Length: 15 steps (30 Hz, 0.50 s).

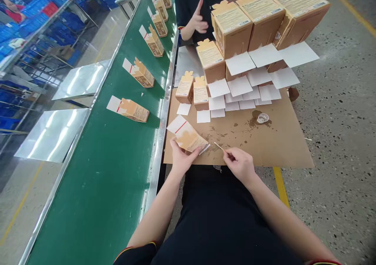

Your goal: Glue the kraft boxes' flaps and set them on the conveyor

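Note:
My left hand [182, 157] grips a small carton [190, 137] near the front of the cardboard sheet [282, 139]. The carton lies tilted, its white flap with a red strip pointing away to the left. In my right hand [239, 163] a thin cotton swab [218, 145] is pinched, its tip just right of the carton and apart from it. A small clear dish [262, 118] sits on a dark wet stain further back on the sheet. Two cartons stand beyond my left hand, one of them this upright carton [185, 90].
Stacked cartons [235, 29] with white flaps hanging out fill the back right of the table. Along the left runs a green conveyor belt [117, 171] with a metal edge, carrying a row of cartons [135, 110]. Across the table, a co-worker's hand [198, 20] is raised beside the stack.

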{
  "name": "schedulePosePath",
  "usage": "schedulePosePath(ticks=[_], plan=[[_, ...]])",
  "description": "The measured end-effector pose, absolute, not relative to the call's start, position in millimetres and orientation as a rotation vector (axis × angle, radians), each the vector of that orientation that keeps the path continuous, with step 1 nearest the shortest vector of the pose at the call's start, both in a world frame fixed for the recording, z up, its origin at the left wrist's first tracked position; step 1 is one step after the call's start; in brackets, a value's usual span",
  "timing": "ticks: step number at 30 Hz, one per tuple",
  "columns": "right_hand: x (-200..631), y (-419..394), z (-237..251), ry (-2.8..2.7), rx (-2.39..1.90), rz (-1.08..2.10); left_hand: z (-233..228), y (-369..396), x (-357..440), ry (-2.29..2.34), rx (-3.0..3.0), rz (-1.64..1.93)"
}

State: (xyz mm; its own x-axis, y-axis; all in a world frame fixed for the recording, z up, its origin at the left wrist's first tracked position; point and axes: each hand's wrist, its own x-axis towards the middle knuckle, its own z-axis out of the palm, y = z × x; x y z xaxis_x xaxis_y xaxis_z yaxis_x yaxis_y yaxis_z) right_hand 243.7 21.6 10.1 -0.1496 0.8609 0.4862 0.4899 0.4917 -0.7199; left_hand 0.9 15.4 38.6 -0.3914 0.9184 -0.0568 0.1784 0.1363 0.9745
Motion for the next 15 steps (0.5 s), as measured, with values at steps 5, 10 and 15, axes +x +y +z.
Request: schedulePosePath(ticks=[5,10,15], plan=[[264.6,19.2,22.1,-1.689,-1.205,0.392,30.7,3.5,12.3,1.905,1.272,1.215],[273.5,9.9,29.9,-1.644,-1.218,0.343,27.3,6.1,13.7,1.899,1.310,1.170],[269.5,9.8,30.7,-1.661,-1.207,0.381,22.2,14.4,-4.4,1.841,1.215,1.242]])
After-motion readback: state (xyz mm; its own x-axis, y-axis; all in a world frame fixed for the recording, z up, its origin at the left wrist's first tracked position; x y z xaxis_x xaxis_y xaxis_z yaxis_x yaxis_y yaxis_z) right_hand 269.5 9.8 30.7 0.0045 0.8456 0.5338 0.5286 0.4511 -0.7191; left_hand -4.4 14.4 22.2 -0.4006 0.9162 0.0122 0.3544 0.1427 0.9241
